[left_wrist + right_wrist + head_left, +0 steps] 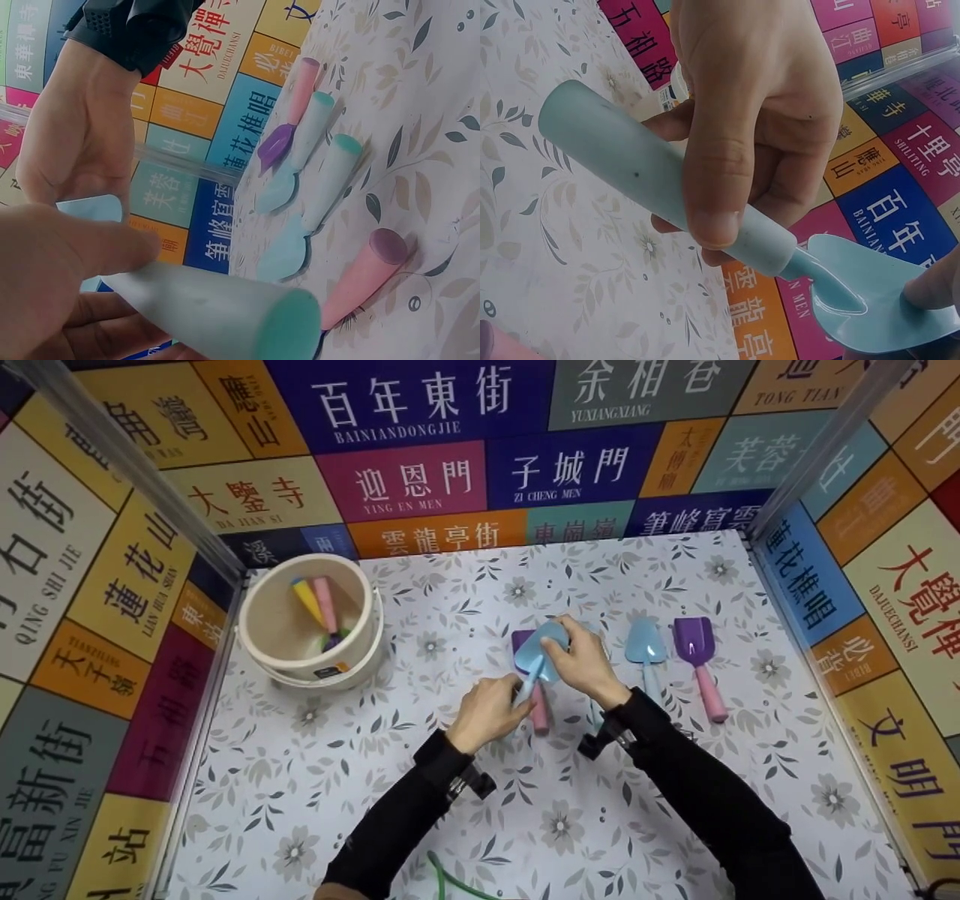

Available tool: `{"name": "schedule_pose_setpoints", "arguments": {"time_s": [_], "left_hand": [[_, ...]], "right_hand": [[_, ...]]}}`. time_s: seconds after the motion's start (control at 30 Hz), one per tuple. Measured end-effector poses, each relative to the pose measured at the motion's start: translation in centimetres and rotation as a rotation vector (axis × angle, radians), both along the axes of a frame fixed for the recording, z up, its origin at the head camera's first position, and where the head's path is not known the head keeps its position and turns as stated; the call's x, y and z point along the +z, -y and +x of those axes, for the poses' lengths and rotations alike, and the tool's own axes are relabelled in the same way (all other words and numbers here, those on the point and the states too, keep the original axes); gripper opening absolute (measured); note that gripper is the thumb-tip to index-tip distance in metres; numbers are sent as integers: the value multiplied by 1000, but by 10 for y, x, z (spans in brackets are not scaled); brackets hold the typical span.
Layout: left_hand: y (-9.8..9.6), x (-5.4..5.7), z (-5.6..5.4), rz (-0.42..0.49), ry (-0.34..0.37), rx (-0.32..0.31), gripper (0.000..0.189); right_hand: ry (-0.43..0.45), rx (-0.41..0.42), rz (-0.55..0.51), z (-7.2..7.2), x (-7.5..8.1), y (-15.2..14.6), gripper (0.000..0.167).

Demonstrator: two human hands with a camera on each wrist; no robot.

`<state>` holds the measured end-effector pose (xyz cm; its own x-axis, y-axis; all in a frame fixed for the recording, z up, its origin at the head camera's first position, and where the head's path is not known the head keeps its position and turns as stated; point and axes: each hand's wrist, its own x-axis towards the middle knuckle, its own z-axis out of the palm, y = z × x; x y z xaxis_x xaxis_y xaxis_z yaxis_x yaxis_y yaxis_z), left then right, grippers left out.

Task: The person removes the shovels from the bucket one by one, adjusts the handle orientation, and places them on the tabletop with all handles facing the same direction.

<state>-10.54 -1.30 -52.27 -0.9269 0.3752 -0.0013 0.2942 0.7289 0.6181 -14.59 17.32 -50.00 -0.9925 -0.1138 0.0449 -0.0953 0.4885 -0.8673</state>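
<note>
Both hands hold a light blue toy shovel (551, 643) above the table. My left hand (487, 709) grips its pale handle (630, 154), thumb along the side. My right hand (589, 660) pinches the blade (855, 300), thumb on its face. Partly hidden below lies a purple shovel with a pink handle (540, 716). Another light blue shovel (285, 251) lies mostly hidden under the right hand in the head view. Farther right lie a light blue shovel (646, 645) and a purple shovel with a pink handle (694, 641).
A beige bucket (259, 641) stands at the back left, with yellow and pink handles (324, 600) inside. A green cord-like loop (442, 877) lies at the near edge. Printed panels (405, 480) wall in the flowered table (420, 600) at the back and sides.
</note>
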Motion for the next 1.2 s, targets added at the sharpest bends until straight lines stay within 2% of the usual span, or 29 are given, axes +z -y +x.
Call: {"name": "schedule_pose_setpoints", "arguments": {"time_s": [0.13,0.37,0.5,0.6,0.7,0.83,1.03,1.2], "left_hand": [[0,1,1,-15,-24,-11,17],[1,3,3,-12,-48,-16,19],[3,7,4,4,-44,-27,18],[7,10,3,9,-55,-24,16],[13,14,1,6,-94,-9,18],[26,16,-4,17,-108,16,21],[43,10,-15,44,-45,82,24],[53,-2,-23,58,18,127,26]], "right_hand": [[25,15,6,2,2,-1,32],[0,15,18,3,6,-1,30],[-17,70,11,3,10,-5,31],[-36,146,19,4,14,-13,35],[-90,220,74,7,16,-25,41],[-197,271,215,15,14,-45,48],[-386,276,424,32,1,-82,53],[-458,232,474,47,-11,-111,54]]}}
